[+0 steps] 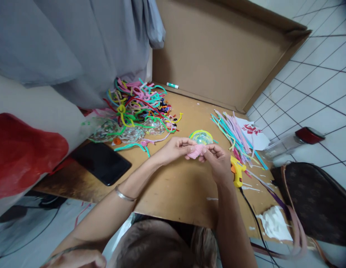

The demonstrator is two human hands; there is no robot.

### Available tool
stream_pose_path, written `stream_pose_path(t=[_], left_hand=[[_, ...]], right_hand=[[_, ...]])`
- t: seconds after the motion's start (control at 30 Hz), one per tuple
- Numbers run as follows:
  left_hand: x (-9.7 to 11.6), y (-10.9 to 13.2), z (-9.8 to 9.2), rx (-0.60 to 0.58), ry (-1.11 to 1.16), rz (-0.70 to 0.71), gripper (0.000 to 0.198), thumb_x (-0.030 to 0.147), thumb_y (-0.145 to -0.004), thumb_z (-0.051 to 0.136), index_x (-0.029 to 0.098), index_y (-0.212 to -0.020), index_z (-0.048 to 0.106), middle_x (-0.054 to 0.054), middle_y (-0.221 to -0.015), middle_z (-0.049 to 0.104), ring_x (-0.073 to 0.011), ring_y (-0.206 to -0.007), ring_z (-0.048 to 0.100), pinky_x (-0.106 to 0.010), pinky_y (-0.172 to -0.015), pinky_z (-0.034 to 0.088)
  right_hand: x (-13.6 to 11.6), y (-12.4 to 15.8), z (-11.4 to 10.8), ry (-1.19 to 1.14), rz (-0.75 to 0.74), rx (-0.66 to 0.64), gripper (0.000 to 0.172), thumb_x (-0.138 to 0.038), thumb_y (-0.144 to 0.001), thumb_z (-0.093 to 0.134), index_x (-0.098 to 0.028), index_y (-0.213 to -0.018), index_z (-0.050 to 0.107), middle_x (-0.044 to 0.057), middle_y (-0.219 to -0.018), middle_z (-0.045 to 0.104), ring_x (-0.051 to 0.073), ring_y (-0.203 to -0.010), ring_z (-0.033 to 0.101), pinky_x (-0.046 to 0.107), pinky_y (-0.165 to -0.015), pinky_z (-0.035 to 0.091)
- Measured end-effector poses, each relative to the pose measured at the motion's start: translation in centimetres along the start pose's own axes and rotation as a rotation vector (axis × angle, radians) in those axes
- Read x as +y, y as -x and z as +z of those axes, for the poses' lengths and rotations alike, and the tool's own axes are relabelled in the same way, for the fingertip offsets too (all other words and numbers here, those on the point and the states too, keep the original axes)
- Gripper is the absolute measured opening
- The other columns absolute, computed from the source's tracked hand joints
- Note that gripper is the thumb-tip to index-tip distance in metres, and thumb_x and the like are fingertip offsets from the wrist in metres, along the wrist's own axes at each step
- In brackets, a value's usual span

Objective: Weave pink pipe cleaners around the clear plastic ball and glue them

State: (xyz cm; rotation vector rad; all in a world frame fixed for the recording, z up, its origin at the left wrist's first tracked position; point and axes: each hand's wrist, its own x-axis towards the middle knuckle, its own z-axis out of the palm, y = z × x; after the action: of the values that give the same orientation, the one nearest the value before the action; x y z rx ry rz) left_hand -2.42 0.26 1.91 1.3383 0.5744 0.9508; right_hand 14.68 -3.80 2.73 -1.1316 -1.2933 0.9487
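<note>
Between my two hands, above the middle of the table, is a small pink piece (195,151), perhaps made of fuzzy pipe cleaner. My left hand (177,149) pinches its left side with thumb and fingers. On the other side, my right hand (218,160) grips the piece between thumb and forefinger. Just beyond my fingers lies a clear round dome (202,137) with a yellow fuzzy strip along its upper rim. A yellow glue gun (238,172) rests right beside my right wrist, its black cable running toward the table's front edge.
Tangled coloured pipe cleaners (139,98) pile up at the back left, near decorated clear domes (132,133) and a black tablet (102,162). Straight pipe cleaners (234,130) lie at right. A bottle (295,141), brown bag (315,197) and crumpled tissue (275,223) occupy the right side. Cardboard (212,52) stands behind.
</note>
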Motion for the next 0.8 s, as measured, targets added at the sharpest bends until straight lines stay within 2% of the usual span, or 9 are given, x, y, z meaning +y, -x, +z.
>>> stream_pose_path(t=[0.1, 0.27, 0.43, 0.8], left_hand=[[-0.1, 0.0, 0.2, 0.073, -0.031, 0.009, 0.033, 0.041, -0.067, 0.079, 0.011, -0.078, 0.071, -0.001, -0.062, 0.065, -0.0083, -0.054, 0.052, -0.022, -0.056, 0.042], [-0.2, 0.1, 0.7, 0.148, -0.068, 0.010, 0.027, 0.035, -0.068, 0.079, 0.011, -0.079, 0.074, -0.004, -0.068, 0.071, -0.0112, -0.060, 0.060, -0.022, -0.060, 0.047], [-0.2, 0.3, 1.0, 0.144, -0.123, 0.031, 0.021, 0.030, -0.072, 0.076, 0.011, -0.079, 0.075, -0.005, -0.071, 0.073, -0.0117, -0.062, 0.064, -0.022, -0.063, 0.049], [-0.2, 0.4, 1.2, 0.127, -0.096, 0.051, 0.022, 0.032, -0.072, 0.076, 0.012, -0.078, 0.075, -0.005, -0.070, 0.073, -0.0119, -0.063, 0.064, -0.022, -0.063, 0.049]], right_hand=[[0.2, 0.0, -0.1, -0.033, 0.032, -0.023, 0.018, -0.035, -0.070, 0.075, -0.019, -0.072, 0.067, -0.001, -0.058, 0.066, 0.011, -0.050, 0.059, 0.024, -0.050, 0.048], [0.9, -0.2, -0.4, -0.056, 0.074, -0.066, 0.018, -0.037, -0.071, 0.075, -0.019, -0.075, 0.072, -0.001, -0.059, 0.065, 0.010, -0.053, 0.056, 0.022, -0.051, 0.046], [0.9, -0.2, -0.3, -0.052, 0.063, -0.052, 0.018, -0.037, -0.070, 0.076, -0.019, -0.070, 0.071, -0.002, -0.056, 0.062, 0.009, -0.051, 0.051, 0.022, -0.051, 0.042], [0.7, -0.2, -0.1, -0.009, 0.025, -0.012, 0.016, -0.033, -0.069, 0.074, -0.019, -0.066, 0.068, -0.003, -0.050, 0.058, 0.009, -0.047, 0.047, 0.022, -0.047, 0.037]])
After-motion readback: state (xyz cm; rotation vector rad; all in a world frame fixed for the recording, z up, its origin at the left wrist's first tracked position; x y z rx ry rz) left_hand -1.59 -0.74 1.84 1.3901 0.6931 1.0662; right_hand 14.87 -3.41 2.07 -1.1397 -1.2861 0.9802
